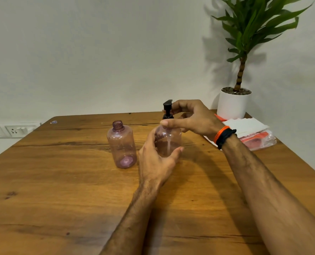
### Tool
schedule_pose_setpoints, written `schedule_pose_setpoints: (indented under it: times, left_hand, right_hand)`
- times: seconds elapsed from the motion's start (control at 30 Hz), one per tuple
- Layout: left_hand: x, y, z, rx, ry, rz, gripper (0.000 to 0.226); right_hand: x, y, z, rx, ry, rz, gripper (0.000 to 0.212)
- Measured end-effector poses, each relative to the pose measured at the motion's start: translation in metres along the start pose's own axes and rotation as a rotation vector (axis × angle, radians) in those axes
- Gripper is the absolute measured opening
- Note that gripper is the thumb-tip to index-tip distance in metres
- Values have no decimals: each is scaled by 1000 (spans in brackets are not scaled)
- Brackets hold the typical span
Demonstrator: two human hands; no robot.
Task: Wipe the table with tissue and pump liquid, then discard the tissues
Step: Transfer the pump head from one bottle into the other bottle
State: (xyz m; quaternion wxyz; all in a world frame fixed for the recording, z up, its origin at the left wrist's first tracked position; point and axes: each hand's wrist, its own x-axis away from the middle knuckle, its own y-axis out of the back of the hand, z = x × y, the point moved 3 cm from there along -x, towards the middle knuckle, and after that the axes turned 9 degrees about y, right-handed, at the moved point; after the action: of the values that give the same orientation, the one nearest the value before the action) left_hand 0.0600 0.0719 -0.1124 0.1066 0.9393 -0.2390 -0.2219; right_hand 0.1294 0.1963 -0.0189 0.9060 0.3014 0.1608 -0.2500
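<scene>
our left hand (157,161) wraps the tinted pink plastic bottle (168,142) on the wooden counter (60,181); right hand (193,117) pinches its black pump top (167,109). we should steady the base, then press straight down.

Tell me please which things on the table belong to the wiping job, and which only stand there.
For the job:
- pump bottle, held by left hand and right hand
- tissues
- table

Only standing there:
- open bottle without pump
- potted plant
</scene>
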Motion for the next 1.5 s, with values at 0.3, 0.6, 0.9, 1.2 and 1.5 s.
schedule_pose_setpoints:
  times: [0.3,0.6,0.9,1.2,1.5]
  left_hand:
    - [-1,1,0,-8,-3,-16,83]
    - [1,2,-1,11,-3,3,78]
    - [1,2,-4,6,-9,-21,75]
    - [1,2,-4,5,5,-5,78]
    - [1,3,-4,-2,-7,-26,78]
  right_hand:
    - [-1,1,0,-76,23,-102,50]
    - [3,3,0,-101,35,79,35]
    - [-1,-1,-1,-45,16,-75,50]
    - [3,2,0,-203,61,64,27]
    - [1,-3,-2,-148,25,-11,49]
